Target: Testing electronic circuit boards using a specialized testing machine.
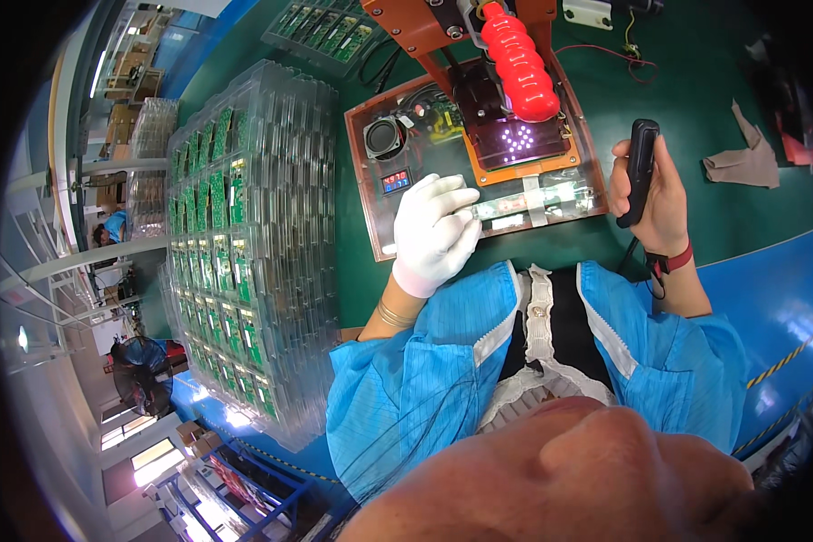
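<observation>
My left hand (pixel 435 226), in a white glove, rests over the front of a clear-topped test box (pixel 569 95). Its curled fingers close at the left end of a narrow circuit board (pixel 506 206), which lies along the box's front; the fingertips partly hide that end. A pale strip (pixel 535 200) crosses the board. My bare right hand (pixel 664 194) is wrapped round an upright black handheld device (pixel 640 172), right of the box. A cable hangs below the device. On the box stands an orange press (pixel 406 23) with a red ribbed handle (pixel 519 68) above a panel of lit white dots (pixel 517 138).
Tall stacked clear trays (pixel 289 235) of green circuit boards stand close on my left. Another board tray (pixel 325 36) lies at the far left. A small speaker (pixel 384 137) and a lit digital meter (pixel 396 181) sit in the box. A beige cloth (pixel 745 163) lies right.
</observation>
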A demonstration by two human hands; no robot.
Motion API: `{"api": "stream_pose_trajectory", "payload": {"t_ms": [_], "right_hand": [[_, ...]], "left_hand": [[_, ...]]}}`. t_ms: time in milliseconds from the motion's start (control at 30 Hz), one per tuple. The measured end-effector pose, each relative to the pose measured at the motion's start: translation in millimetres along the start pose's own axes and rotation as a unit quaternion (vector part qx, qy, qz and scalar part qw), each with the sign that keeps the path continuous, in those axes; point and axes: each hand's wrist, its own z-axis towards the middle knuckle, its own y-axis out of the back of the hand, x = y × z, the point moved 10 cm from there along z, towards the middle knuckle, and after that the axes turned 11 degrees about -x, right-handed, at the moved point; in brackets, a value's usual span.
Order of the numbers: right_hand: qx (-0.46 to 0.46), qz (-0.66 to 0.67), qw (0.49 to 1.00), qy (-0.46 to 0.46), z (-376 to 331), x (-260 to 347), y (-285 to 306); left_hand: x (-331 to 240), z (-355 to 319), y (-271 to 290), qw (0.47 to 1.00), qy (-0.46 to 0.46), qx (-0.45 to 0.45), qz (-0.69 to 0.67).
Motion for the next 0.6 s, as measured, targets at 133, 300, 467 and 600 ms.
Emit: {"api": "stream_pose_trajectory", "payload": {"t_ms": [133,300,467,600], "right_hand": [[0.009,0.002,1.000,-0.004,0,-1,1],[0.019,-0.011,1.000,0.006,-2,-1,1],[0.023,-0.036,0.998,0.040,-3,5,1],[0.007,-0.049,0.997,0.065,-3,11,0]], "left_hand": [[0,-1,0,1.000,-0.002,-0.004,-0.003],[4,-1,4,0.999,0.027,-0.005,-0.020],[5,4,11,0.997,0.067,-0.006,-0.042],[5,5,14,0.996,0.073,-0.013,-0.041]]}}
